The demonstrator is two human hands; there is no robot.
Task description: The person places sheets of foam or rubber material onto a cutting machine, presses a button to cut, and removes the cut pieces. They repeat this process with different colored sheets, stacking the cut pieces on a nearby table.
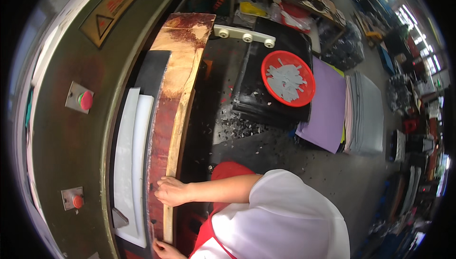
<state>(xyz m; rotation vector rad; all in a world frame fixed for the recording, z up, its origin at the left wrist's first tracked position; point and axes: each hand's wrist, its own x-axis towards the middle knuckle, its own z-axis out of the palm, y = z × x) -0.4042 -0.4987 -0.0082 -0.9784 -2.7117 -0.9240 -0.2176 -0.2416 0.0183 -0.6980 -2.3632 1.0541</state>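
Red basin (307, 93) w/ grey pcs (286, 82), R hand (171, 191), L hand (167, 250) by board (166, 116), grips unclear

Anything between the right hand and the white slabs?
Nothing visible stands in the way: between the right hand and the white slabs lie only the reddish-brown board and the black sheet's edge.

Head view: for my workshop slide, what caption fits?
Right hand and left hand at a worn wooden board beside an olive-green machine; pale cut pieces in a red basin.
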